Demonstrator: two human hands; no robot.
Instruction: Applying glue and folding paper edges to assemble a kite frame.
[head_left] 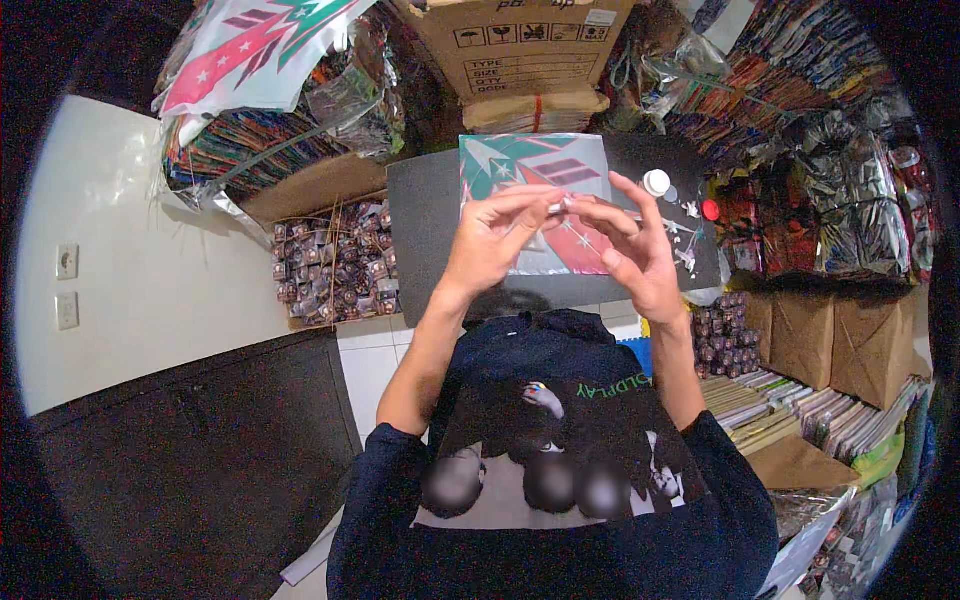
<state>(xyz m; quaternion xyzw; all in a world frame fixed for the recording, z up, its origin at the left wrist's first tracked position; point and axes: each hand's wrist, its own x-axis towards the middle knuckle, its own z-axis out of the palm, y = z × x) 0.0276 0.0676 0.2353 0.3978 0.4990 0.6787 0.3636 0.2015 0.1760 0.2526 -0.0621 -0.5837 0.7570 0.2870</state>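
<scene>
While fingertips meet, left hand (492, 240), right hand (632, 250), above sheet (535, 165).

You see a glossy plastic sheet (530, 190) lying on your matt dark table (425, 230). The box (515, 40) behind it is rough brown cardboard, and the small bottle cap (656, 182) looks like smooth white plastic.

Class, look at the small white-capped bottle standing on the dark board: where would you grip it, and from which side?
Grip the white-capped bottle by its round cap, coming from above with fingertips. It appears to stand upright, cap uppermost, and the right hand is close beside it. The red cap lies to its right, so a top approach probably avoids knocking it.
</scene>
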